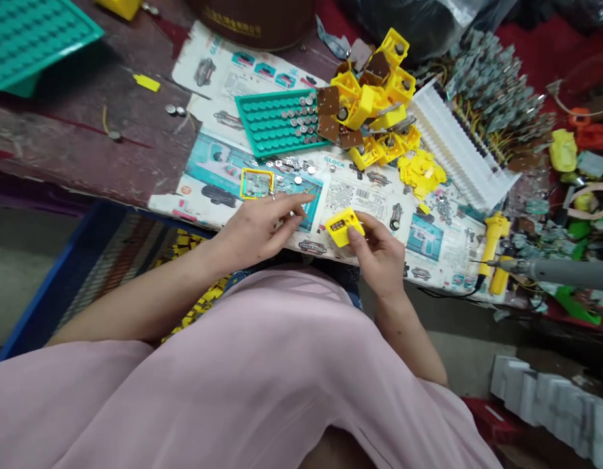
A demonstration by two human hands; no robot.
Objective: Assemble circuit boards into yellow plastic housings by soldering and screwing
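My right hand [379, 251] pinches a small yellow plastic casing [344, 227] above the front part of the printed cardboard sheet [325, 242]; dark slots show on the casing's face. Nothing shows between the fingers of my left hand [269, 228], which are bent and apart over the cardboard. Just beyond the left hand lies an open yellow box [257, 184] with small metal parts inside. Loose round metal pieces [298, 180] lie beside that box. Farther back stands a teal ridged tray [269, 124] with silver button cells [304, 120] at its right end.
Yellow casings with brown boards [362, 107] are piled behind. Yellow flat pieces [422, 172] and a white rack [457, 146] stand to the right. At the right edge are a yellow-handled tool [494, 241] and a grey screwdriver [565, 272]. A blue crate [47, 280] sits below left.
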